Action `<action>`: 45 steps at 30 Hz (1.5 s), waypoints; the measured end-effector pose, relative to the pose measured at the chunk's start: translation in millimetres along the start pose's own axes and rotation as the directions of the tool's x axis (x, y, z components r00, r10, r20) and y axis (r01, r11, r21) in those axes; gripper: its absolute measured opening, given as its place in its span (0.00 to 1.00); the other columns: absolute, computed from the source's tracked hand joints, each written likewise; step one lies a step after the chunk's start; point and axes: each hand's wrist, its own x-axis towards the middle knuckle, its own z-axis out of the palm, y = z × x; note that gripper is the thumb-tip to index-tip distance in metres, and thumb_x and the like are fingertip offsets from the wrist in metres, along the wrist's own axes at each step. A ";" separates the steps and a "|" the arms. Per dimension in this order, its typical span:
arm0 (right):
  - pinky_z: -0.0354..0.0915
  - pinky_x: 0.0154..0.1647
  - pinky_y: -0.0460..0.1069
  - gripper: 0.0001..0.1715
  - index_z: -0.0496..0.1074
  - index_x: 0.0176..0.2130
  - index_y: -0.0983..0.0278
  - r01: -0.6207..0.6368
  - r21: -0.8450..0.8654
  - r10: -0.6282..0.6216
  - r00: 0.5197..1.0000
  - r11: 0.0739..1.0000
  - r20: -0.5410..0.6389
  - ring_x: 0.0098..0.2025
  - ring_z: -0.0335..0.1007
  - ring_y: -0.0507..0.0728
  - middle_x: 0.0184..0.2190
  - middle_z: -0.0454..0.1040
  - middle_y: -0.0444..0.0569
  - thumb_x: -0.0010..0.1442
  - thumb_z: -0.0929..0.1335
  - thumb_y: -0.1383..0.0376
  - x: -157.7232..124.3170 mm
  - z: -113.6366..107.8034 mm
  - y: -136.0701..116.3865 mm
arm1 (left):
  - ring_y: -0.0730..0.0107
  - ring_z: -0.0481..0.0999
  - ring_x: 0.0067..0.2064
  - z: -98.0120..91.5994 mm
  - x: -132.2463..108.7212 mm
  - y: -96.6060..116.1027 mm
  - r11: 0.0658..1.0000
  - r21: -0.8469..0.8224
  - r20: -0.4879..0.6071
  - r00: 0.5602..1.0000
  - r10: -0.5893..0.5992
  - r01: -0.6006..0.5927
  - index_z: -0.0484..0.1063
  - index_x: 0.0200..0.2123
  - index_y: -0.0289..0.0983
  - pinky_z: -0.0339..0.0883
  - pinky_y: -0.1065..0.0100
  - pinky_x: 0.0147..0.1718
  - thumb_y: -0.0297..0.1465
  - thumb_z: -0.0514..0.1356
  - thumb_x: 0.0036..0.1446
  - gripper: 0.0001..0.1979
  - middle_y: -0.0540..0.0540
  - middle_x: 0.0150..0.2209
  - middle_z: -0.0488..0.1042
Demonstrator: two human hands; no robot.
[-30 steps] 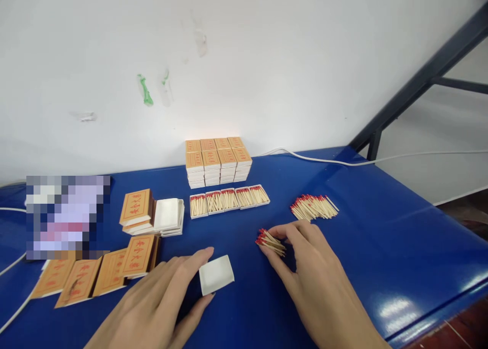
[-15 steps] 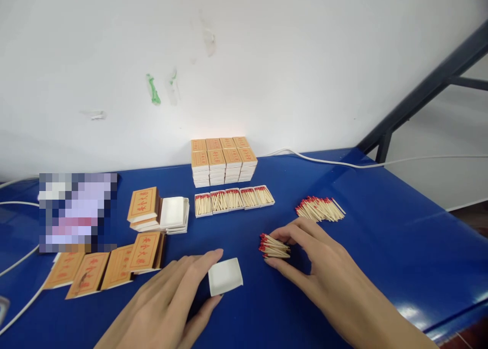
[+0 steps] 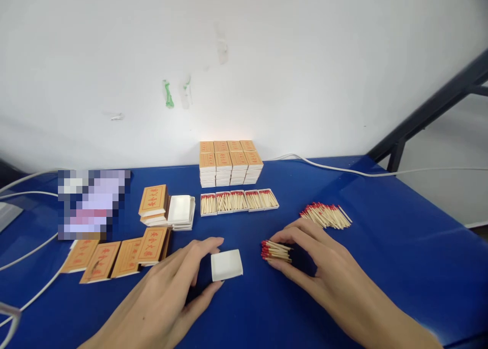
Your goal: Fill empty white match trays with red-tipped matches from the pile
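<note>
A small white matchbox tray (image 3: 227, 265) lies bare inside on the blue table. The thumb and fingers of my left hand (image 3: 171, 283) hold it by its left end, from both sides. To its right, my right hand (image 3: 316, 267) pinches a bundle of matches (image 3: 275, 251), red heads pointing left, thumb below and fingers above. Beyond that hand lies a loose heap of matches (image 3: 326, 215). In front of the wall stands a row of trays filled with matches (image 3: 239, 201).
Stacked orange matchboxes (image 3: 231, 161) stand against the wall. More white trays (image 3: 181, 210) sit beside orange matchbox sleeves (image 3: 153, 199), with further sleeves (image 3: 101, 262) spread at left. A blurred-out flat object (image 3: 97, 204) lies behind them. A white cable (image 3: 335, 170) runs along the back.
The view has shifted slightly, so most things sit a little further right. The tray and the match bundle stay with my hands, still apart from each other.
</note>
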 end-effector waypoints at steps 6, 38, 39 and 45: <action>0.73 0.64 0.57 0.23 0.71 0.67 0.43 0.083 -0.044 -0.084 0.996 0.996 -0.010 0.61 0.75 0.59 0.63 0.73 0.45 0.77 0.72 0.50 -3.6 3.8 3.5 | 0.69 0.82 0.30 -0.9 0.1 -1.3 1.000 -0.016 0.020 1.000 -0.011 0.012 0.63 0.71 0.54 0.80 0.70 0.28 0.49 0.54 0.81 0.22 0.54 0.34 0.72; 0.73 0.49 0.51 0.12 0.84 0.46 0.53 0.179 0.061 -0.182 0.982 0.982 0.044 0.45 0.79 0.55 0.46 0.81 0.45 0.80 0.70 0.55 25.2 -18.7 7.4 | 0.72 0.77 0.28 3.0 -0.7 1.8 0.998 -0.062 0.058 0.998 -0.028 0.032 0.64 0.71 0.55 0.77 0.72 0.27 0.46 0.57 0.79 0.21 0.55 0.35 0.70; 0.73 0.49 0.51 0.13 0.84 0.46 0.53 0.179 0.058 -0.181 0.983 0.982 0.043 0.46 0.79 0.56 0.46 0.81 0.45 0.80 0.69 0.54 24.9 -18.8 7.8 | 0.72 0.77 0.28 2.5 -0.3 2.4 0.997 -0.065 0.059 0.998 -0.028 0.032 0.64 0.70 0.55 0.76 0.72 0.27 0.46 0.57 0.79 0.21 0.55 0.35 0.70; 0.73 0.50 0.52 0.15 0.82 0.47 0.53 0.170 0.038 -0.172 0.983 0.985 0.064 0.47 0.79 0.56 0.48 0.82 0.45 0.82 0.67 0.54 23.9 -19.6 12.2 | 0.73 0.76 0.26 2.5 3.0 6.5 0.995 -0.092 0.034 0.999 -0.023 0.026 0.64 0.69 0.55 0.75 0.74 0.25 0.45 0.58 0.79 0.20 0.57 0.33 0.69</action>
